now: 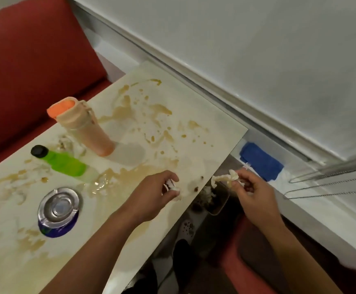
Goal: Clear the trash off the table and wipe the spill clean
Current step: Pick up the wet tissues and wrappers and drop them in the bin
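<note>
Brown spill (128, 111) streaks across most of the white table (215, 132). My left hand (158, 196) rests near the table's right edge and grips a small crumpled white tissue (173, 187). My right hand (251, 192) is past the table edge and pinches a stained, crumpled tissue (225, 178) above a small bin (217, 200) on the floor that holds white scraps. A blue cloth (259, 161) lies folded on the white ledge beside the table.
An orange-lidded tumbler (83, 126) stands mid-table. A green bottle (64, 162) with a black cap lies on its side. A glass ashtray (59, 205) sits on a blue disc. Red seats (30, 66) are behind the table and below. Wire hangers (332, 183) lie on the ledge.
</note>
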